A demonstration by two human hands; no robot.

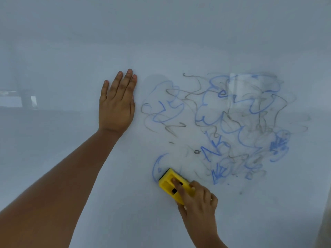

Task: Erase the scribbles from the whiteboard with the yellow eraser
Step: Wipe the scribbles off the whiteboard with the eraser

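The whiteboard [71,42] fills almost the whole view. A tangle of blue and grey scribbles [223,126] covers its middle right; parts of it are smeared and faint. My right hand [197,199] grips the yellow eraser [169,183] and presses it flat on the board at the scribbles' lower left corner, beside a blue loop [155,167]. My left hand [117,104] lies flat against the board with its fingers together, just left of the scribbles, holding nothing.
Faint reflections of the room show on the board at the far left [18,99] and as a pale rectangle [238,90] over the scribbles. The board's right edge [325,221] shows at the lower right corner.
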